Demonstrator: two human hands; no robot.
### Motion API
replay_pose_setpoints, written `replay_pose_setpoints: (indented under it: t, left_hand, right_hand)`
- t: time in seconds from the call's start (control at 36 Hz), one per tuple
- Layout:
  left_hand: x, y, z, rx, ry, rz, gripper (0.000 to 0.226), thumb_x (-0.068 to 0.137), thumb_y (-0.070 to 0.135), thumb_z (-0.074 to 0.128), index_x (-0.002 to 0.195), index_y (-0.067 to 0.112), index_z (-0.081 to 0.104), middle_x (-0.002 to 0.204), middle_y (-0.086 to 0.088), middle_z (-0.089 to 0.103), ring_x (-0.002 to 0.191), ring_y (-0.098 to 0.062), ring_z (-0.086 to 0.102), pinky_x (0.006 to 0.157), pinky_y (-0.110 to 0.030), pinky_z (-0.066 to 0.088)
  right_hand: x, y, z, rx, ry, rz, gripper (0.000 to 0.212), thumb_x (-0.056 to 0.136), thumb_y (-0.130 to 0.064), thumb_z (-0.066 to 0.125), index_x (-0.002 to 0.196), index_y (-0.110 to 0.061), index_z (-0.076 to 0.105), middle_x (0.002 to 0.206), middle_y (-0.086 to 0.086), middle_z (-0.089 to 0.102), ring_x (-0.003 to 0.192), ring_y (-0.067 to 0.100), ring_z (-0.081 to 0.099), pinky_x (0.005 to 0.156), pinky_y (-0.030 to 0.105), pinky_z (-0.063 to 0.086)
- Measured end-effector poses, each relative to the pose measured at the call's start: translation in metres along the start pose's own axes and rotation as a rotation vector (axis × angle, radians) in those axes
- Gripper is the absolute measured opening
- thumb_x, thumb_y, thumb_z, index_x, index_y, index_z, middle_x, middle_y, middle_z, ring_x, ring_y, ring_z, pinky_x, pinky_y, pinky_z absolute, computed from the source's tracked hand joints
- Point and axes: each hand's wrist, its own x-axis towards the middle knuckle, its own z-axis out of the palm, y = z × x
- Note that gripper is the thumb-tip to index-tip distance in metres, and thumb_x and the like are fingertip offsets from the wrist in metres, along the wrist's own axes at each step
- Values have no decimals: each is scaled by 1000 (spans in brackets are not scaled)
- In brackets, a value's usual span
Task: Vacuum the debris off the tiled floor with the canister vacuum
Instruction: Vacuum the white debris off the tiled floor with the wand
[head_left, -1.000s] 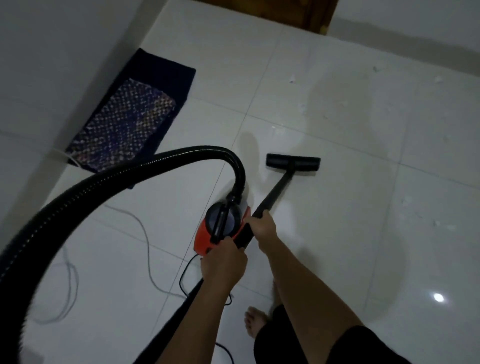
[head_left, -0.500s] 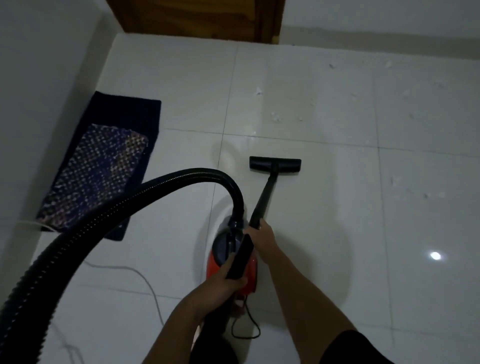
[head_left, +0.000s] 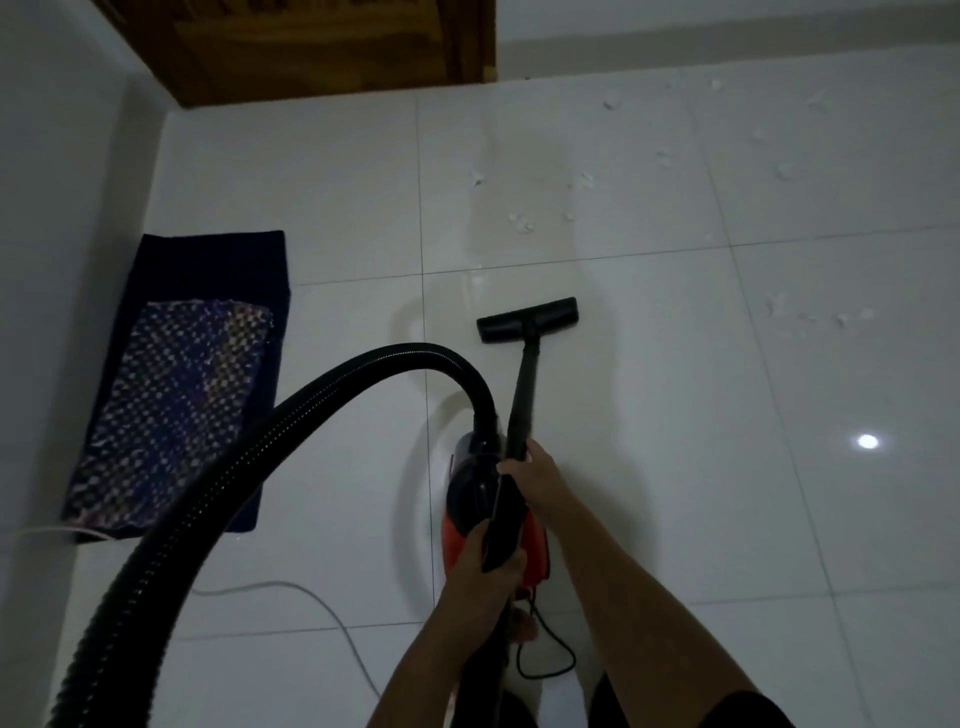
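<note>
White glossy tiled floor (head_left: 675, 493). Black ribbed hose (head_left: 332, 387) arcs from 8 o'clock into the red canister vacuum (head_left: 537, 543) at centre. Patterned mat (head_left: 192, 384) at 9. Wand (head_left: 524, 389) is gripped by both: left hand (head_left: 485, 569) low, right hand (head_left: 537, 478) higher, fingers wrapped. Floor head (head_left: 527, 319) is flat on the tile. White debris (head_left: 522, 223) lies scattered at 12–2, apart from the head.

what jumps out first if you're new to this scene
A black hose arcs from the lower left to the red canister vacuum at centre, where the left hand and right hand grip the wand. Its floor nozzle sits on the tiled floor ahead, short of white debris scattered toward the upper right.
</note>
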Motion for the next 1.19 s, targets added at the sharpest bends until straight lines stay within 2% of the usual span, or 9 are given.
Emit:
replay_pose_setpoints:
  t: [0.08,0.14,0.31,0.44,0.64,0.72,0.89,1.0,1.19]
  left_hand:
    - [-1,-5,-2,-34,-51,13,63,83,17,63,140,23,36,107,-13,60,73,-16,69,60,-29,57]
    - [-3,-6,-3,-14,-36,11,61,90,12,60,141,28,33,108,-11,62,70,-18,67,58,-27,55]
    - [-9,4,1,62,9,15,54,94,10,51,134,40,31,90,-7,60,60,-14,56,48,-24,47]
    - [-1,6,13,51,40,15,49,95,9,48,137,32,35,67,-6,50,46,-14,47,45,-24,41]
    - [2,19,28,-38,-56,-54,47,95,14,50,128,44,34,92,-17,56,54,-26,59,49,-31,55]
    - [7,24,27,-14,-40,-32,55,95,10,48,132,47,31,75,-11,56,50,-22,55,46,-29,49]
    - [16,22,41,75,47,47,70,94,7,43,144,48,17,61,-7,52,40,-16,48,40,-23,40]
    - [26,13,58,98,107,53,71,93,9,45,142,53,18,84,-17,57,44,-18,49,42,-24,41]
    - [44,15,81,92,163,122,74,91,2,49,146,42,20,65,-6,53,47,-13,48,45,-25,41]
  right_hand:
    - [1,-3,1,-27,-5,-8,47,82,-6,51,129,-15,48,106,16,63,97,30,64,87,43,56]
    - [5,-1,2,-46,-4,-9,53,77,-13,52,129,-20,48,105,12,63,97,28,64,89,47,55]
    - [7,-1,-4,-28,-52,-4,44,81,-16,56,125,-15,50,106,12,62,99,28,63,92,45,53]
    - [5,-2,-16,33,-155,20,24,88,4,48,102,-16,52,83,8,55,74,20,58,68,32,50]
    - [23,-1,-23,1,-103,54,67,73,-9,58,137,-11,38,110,22,59,95,33,64,79,43,58]
    - [30,-2,-23,30,-86,57,69,75,-11,55,141,-15,35,115,23,58,98,34,63,81,42,57]
    - [19,-9,-27,117,-73,61,47,90,-15,56,134,-20,40,81,16,57,54,21,59,53,33,53]
    - [13,-11,-39,155,-103,86,48,96,-14,50,137,-28,29,74,9,53,52,16,54,52,30,50]
    - [30,-11,-56,7,-71,67,65,94,-16,49,148,-27,14,76,8,52,58,19,54,55,31,48]
